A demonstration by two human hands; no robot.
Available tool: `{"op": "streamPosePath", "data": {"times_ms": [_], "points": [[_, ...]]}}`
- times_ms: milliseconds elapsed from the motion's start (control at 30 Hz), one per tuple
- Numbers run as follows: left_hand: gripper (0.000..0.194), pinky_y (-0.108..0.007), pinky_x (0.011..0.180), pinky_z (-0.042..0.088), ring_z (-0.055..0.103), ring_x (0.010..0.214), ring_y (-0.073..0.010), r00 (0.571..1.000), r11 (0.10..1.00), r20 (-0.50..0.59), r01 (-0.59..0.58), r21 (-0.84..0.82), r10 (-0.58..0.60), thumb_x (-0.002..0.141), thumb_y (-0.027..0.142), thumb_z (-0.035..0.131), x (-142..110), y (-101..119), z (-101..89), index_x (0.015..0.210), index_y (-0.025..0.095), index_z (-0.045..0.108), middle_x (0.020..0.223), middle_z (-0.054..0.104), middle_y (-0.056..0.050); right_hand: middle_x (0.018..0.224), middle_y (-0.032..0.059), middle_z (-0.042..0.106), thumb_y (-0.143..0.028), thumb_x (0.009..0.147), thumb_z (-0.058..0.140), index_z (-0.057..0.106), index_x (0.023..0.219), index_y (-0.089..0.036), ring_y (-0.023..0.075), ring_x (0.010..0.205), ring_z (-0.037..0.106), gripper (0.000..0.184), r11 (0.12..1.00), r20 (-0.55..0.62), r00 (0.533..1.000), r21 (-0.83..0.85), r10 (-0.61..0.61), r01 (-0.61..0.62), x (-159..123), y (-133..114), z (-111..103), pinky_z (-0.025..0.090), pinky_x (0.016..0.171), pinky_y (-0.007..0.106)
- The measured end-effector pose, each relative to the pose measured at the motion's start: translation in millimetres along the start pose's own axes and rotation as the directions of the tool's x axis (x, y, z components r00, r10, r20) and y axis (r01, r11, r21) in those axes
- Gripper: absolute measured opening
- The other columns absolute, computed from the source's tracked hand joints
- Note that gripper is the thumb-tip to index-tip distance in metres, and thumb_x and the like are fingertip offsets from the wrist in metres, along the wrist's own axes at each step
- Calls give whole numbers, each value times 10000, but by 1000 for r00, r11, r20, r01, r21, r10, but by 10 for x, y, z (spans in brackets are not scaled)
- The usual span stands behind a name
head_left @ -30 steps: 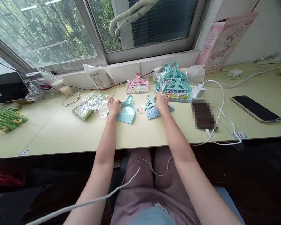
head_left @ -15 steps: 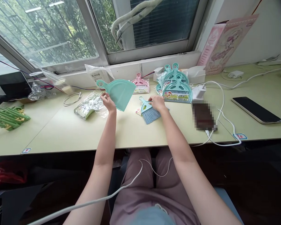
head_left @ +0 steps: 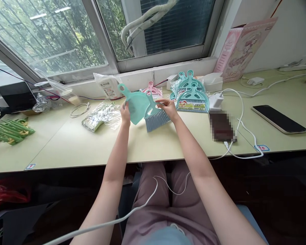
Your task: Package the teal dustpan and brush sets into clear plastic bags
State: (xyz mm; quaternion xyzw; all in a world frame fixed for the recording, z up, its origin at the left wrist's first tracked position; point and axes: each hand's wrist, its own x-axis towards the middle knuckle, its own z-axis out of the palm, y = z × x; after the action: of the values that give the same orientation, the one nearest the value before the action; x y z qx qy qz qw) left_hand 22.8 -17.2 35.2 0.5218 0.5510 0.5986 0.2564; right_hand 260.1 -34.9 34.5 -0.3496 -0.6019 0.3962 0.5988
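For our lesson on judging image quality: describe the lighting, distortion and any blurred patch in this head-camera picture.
Head view: soft daylight from the window, with only faint shadows on the pale green desk; the wide lens bows the desk edge and window frame; a pixelated dark rectangle is masked; the teal plastic dustpan and small grey-bristled brush look sharp.

Packed teal sets (head_left: 192, 97) stacked far right of me, a pink one (head_left: 153, 91) beside them, black phone (head_left: 279, 118) further right, green sticks (head_left: 10, 129) far left.
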Motion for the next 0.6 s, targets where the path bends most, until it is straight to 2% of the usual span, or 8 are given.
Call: {"op": "streamPosePath", "data": {"times_ms": [100,200,300,400,500,600], "points": [[467,-353,933,534,636,1150,-261,961,993,256,-84,-76,101,916,566,502,-185,43,255,1117,181,675,1133,710,-83,1095,64,707,-211,825,640,743,987,-193,168,966,666,193,980,-140,987,-190,-82,55,-10,16,66,533,867,291],[532,-384,991,510,617,1201,-290,906,973,365,-165,-163,215,823,584,643,-328,44,446,1176,188,667,1202,698,-92,1144,76,658,-190,895,545,721,1089,-198,174,1060,622,263,896,-255,955,-442,-154,27,-60,-26,125,486,950,290],[594,-415,1010,503,633,1177,-306,889,966,390,-178,-188,240,768,542,723,-382,7,528,1231,177,650,1209,701,-104,1174,82,619,-217,940,493,713,1135,-225,203,1136,568,295,782,-272,947,-623,-170,-38,-118,-93,163,430,1018,328],[562,-425,1025,496,625,1194,-309,905,969,353,-190,-161,236,787,528,704,-380,-9,529,1224,178,663,1222,699,-100,1247,93,573,-278,951,503,707,1151,-247,232,1200,514,288,700,-314,936,-705,-159,-118,-132,-120,175,396,1039,349],[540,-411,1027,492,610,1218,-309,916,968,319,-206,-144,243,789,515,700,-364,14,492,1211,178,679,1248,689,-98,1306,101,572,-288,932,548,645,1244,-223,213,1216,518,334,755,-322,937,-646,-135,-113,-83,-72,155,401,1035,319],[529,-409,1025,488,601,1228,-312,920,963,304,-202,-177,248,783,498,708,-350,38,438,1207,181,684,1247,689,-93,1278,97,634,-329,926,565,583,1314,-188,193,1149,591,413,857,-223,975,-504,-5,-111,-11,30,112,459,966,294]]}}
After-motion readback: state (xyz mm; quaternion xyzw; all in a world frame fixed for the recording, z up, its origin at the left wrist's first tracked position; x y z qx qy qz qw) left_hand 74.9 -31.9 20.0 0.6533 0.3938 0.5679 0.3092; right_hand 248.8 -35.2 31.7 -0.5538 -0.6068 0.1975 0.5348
